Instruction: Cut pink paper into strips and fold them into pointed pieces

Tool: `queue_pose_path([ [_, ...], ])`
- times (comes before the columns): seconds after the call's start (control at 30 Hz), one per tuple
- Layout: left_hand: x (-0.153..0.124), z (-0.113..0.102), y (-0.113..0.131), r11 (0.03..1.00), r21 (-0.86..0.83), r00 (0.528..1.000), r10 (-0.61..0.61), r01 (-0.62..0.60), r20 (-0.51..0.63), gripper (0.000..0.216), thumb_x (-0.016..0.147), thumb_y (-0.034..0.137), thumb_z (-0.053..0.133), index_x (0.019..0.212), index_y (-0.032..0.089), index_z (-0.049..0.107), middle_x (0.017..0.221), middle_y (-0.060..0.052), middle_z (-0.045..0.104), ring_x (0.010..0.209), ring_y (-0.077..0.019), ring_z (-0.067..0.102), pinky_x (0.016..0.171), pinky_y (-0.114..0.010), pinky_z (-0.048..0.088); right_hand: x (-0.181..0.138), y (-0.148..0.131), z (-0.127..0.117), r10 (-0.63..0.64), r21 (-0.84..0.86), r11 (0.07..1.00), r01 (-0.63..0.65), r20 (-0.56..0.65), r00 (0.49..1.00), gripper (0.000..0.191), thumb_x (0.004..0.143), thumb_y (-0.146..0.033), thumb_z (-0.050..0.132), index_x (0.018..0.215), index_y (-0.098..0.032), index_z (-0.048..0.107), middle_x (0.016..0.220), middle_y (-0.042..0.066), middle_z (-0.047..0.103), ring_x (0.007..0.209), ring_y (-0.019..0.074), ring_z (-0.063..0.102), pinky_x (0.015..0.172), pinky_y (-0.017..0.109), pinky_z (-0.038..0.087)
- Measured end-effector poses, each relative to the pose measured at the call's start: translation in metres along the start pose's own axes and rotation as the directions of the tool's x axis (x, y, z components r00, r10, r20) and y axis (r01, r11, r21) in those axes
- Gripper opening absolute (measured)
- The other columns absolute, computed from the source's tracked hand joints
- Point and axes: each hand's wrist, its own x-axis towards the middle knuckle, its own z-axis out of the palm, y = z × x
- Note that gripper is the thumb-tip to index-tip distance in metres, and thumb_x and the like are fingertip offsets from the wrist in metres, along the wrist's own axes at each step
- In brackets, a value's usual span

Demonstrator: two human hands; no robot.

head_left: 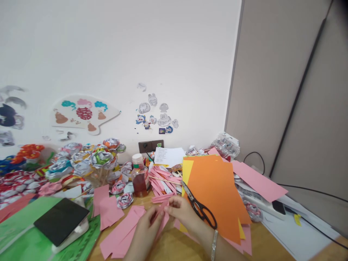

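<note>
Low in the middle of the head view, both hands meet over a pink paper strip [164,214]. My left hand [145,232] pinches its near end with curled fingers. My right hand [182,212], a bracelet on its wrist, grips the far end, fingers closed on the paper. More pink strips [119,232] lie on the wooden table [174,248] under and left of the hands. Black-handled scissors [199,206] rest on an orange sheet [217,192] just right of my right hand.
A bottle with red liquid [139,176] stands behind a pile of pink strips [163,183]. Paper flowers [89,161] crowd the back left. A black pad on a white base [61,221] lies on green paper [19,232]. Cables [312,224] and white sheets lie right.
</note>
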Motion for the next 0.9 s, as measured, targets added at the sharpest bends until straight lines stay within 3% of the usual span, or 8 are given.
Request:
queue_pose_path([
  [0.37,0.0,0.001,0.002,0.999,0.039,0.999,-0.031,0.03,0.022,0.03,0.07,0.045,0.052,0.062,0.017,0.057,0.06,-0.001,0.059,0.061,-0.0187,0.051,0.056,-0.025,0.04,0.004,-0.001,-0.005,0.015,-0.094,0.995,-0.017,-0.015,1.0,0.031,0.053,-0.034,0.073,0.057,-0.015,0.048,0.055,-0.005,0.045,0.052,0.0078,0.041,0.053,0.022,0.032],
  [0.47,0.001,0.001,-0.001,0.998,0.068,1.0,-0.016,0.015,0.015,0.028,0.07,0.043,0.05,0.061,0.017,0.055,0.059,0.0,0.056,0.06,-0.0185,0.05,0.055,-0.026,0.039,0.004,0.003,-0.006,-0.006,-0.096,0.995,0.004,-0.012,1.0,0.029,0.055,-0.033,0.073,0.06,-0.015,0.051,0.056,-0.005,0.047,0.054,0.008,0.043,0.055,0.022,0.034],
  [0.63,0.003,-0.001,-0.004,0.997,0.077,0.999,-0.022,0.024,-0.028,0.021,0.07,0.036,0.049,0.057,0.019,0.047,0.056,0.003,0.049,0.06,-0.0173,0.047,0.055,-0.025,0.036,0.003,0.005,-0.009,-0.027,-0.075,0.997,0.033,0.08,0.996,0.03,0.069,-0.042,0.062,0.063,-0.013,0.055,0.055,-0.003,0.05,0.051,0.0084,0.046,0.052,0.022,0.035],
  [0.9,0.003,0.001,-0.008,0.994,0.106,1.0,-0.008,0.01,-0.014,0.017,0.07,0.031,0.047,0.056,0.02,0.044,0.055,0.004,0.045,0.058,-0.0161,0.045,0.054,-0.024,0.034,0.006,0.014,-0.01,0.002,-0.074,0.997,-0.001,0.011,1.0,0.024,0.062,-0.035,0.068,0.062,-0.014,0.057,0.058,-0.002,0.052,0.056,0.0101,0.048,0.055,0.022,0.037],
])
